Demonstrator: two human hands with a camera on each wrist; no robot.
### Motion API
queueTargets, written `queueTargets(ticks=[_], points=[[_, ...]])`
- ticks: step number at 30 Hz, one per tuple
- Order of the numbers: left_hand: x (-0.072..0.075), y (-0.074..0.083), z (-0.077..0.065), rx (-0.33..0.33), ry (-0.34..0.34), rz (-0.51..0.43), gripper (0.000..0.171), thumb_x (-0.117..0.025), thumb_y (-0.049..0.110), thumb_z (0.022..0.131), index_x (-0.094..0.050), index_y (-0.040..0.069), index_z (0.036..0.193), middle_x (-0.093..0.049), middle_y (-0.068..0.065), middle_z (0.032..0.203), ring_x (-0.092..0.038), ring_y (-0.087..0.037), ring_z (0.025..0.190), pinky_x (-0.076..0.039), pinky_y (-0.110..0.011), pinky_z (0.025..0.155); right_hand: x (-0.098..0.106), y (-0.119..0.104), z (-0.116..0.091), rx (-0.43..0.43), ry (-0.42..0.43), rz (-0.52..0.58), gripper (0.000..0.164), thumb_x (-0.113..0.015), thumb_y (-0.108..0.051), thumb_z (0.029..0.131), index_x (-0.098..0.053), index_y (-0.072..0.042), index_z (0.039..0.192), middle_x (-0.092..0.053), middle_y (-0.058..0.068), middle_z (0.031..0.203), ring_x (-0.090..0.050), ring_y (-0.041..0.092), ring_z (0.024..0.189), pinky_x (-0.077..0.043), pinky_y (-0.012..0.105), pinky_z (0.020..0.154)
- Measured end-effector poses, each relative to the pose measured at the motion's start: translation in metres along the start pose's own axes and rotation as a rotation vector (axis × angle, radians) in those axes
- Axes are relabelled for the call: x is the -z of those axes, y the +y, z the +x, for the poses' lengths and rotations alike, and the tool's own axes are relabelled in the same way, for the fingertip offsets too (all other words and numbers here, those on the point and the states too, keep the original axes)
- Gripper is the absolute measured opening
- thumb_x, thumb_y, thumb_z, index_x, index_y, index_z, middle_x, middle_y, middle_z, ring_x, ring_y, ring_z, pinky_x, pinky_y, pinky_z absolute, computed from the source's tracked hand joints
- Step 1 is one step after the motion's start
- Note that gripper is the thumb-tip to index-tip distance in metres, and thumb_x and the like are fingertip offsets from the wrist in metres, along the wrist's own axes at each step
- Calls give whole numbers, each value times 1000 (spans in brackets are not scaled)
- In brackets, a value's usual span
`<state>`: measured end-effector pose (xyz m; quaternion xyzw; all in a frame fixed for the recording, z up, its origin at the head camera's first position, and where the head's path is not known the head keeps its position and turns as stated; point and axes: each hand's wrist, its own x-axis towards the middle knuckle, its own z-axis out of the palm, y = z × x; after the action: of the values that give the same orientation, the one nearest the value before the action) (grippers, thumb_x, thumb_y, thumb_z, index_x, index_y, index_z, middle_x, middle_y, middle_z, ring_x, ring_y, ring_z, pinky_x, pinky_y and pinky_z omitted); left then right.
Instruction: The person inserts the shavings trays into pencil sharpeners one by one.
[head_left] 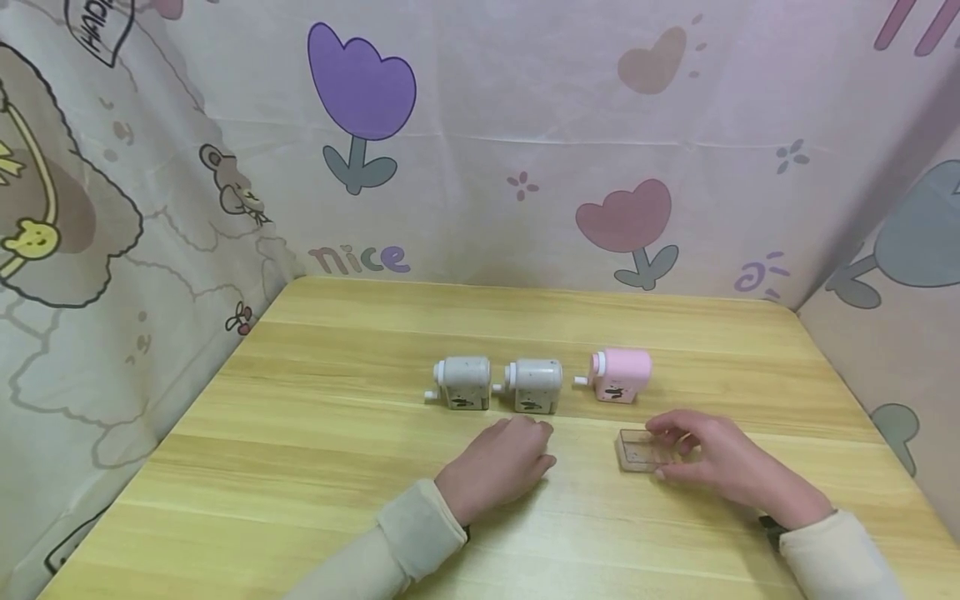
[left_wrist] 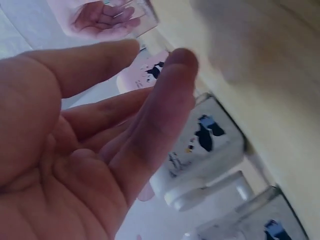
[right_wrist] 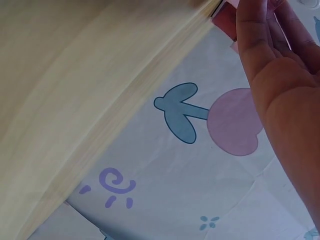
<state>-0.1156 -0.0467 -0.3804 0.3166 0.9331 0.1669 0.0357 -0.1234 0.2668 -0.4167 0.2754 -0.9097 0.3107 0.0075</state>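
Observation:
In the head view, two grey hand-crank pencil sharpeners, the left one [head_left: 468,385] and the middle one [head_left: 537,388], stand upright side by side. A pink pencil sharpener [head_left: 624,377] stands to their right. My left hand [head_left: 498,467] is just in front of the grey pair; the left wrist view shows its fingers [left_wrist: 155,120] loosely bent around nothing. To the right, my right hand [head_left: 720,458] holds a small clear box [head_left: 636,450] at its right end, thumb at the near side and fingers at the far side. The right wrist view cuts off most of that grip.
A wooden table [head_left: 300,467] carries everything. Behind it hangs a pale printed cloth [head_left: 480,100] with flowers, and similar cloth borders both sides. White cranks [head_left: 431,395] stick out to the left of the sharpeners.

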Motion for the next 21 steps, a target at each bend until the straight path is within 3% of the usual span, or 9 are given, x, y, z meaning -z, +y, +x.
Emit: queueTargets(ticks=[5,9,13,17,21], points=[[4,8,16,-50,94,-6,13,-62,22,92,-61,8,95,-55,2,81,-49,-6,66,-42,-16,57,-1,-1,0,13,-1,4,50,-82,-34,72,-63,-12,112,-65,-5,104,-58,9,85,-52,28,71],[8,17,32,-80,154,32,34,-61,24,93,-58,5,121,-61,-5,100,-56,-9,81,-47,-16,67,-2,-2,0,18,0,2,51,-82,-34,70,-63,-12,112,-65,-5,103,-58,9,85,-52,28,71],[7,24,48,-108,214,45,42,-60,24,94,-50,6,131,-60,-8,112,-59,-13,88,-48,-16,71,-3,-3,0,6,-5,-4,52,-83,-36,69,-63,-12,111,-64,-6,101,-58,8,83,-52,28,71],[7,31,63,-102,250,58,42,-58,21,94,-47,5,132,-56,-11,120,-60,-13,86,-48,-15,69,-3,-5,0,2,-15,-2,52,-83,-37,69,-63,-13,110,-63,-8,99,-57,8,83,-51,28,71],[5,35,78,-58,251,94,53,-60,22,93,-41,3,139,-51,-15,130,-62,-15,80,-50,-18,64,-4,-7,0,5,-28,10,51,-83,-38,69,-63,-14,109,-62,-10,96,-57,8,82,-51,28,71]])
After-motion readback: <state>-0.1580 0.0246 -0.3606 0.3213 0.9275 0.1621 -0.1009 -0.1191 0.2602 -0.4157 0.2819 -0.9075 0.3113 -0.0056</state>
